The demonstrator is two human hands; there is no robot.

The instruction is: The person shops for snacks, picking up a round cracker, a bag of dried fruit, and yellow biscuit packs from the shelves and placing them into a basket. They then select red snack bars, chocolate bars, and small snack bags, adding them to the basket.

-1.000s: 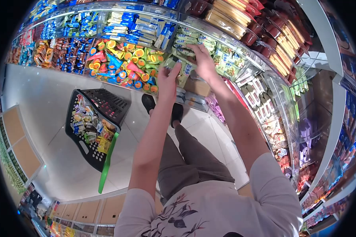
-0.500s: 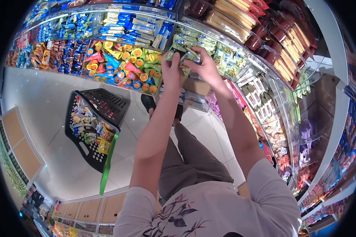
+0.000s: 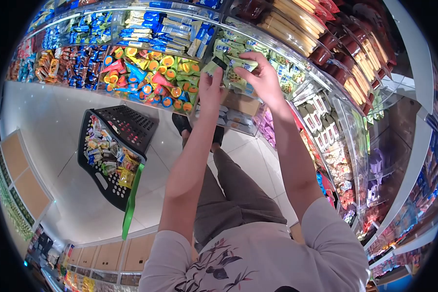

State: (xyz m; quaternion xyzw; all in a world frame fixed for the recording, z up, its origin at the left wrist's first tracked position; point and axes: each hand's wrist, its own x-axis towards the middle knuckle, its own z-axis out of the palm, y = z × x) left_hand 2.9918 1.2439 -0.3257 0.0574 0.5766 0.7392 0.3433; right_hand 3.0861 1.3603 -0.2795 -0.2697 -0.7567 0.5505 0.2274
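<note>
My left hand (image 3: pixel 211 90) is closed on a small green and dark packet (image 3: pixel 215 65), held over the front of the snack bins. Beside it, my right hand (image 3: pixel 264 78) pinches a light green packet (image 3: pixel 239 65) between thumb and fingers. Both hands are close together, with a narrow gap between the two packets. Behind them lies a bin of similar pale green packets (image 3: pixel 232 40). Colourful cone-shaped sweets (image 3: pixel 153 80) fill the bin to the left of my left hand.
A black basket (image 3: pixel 113 187) with a green handle (image 3: pixel 131 204) stands on the floor at the left, holding many wrapped snacks. Blue and white packets (image 3: pixel 163 31) fill bins behind. Clear-walled bins (image 3: pixel 321 121) curve down the right side. Cabinets (image 3: pixel 102 258) line the lower left.
My right hand has moved slightly right and apart from my left, and the light green packet in it now shows more fully. The view has shifted slightly.
</note>
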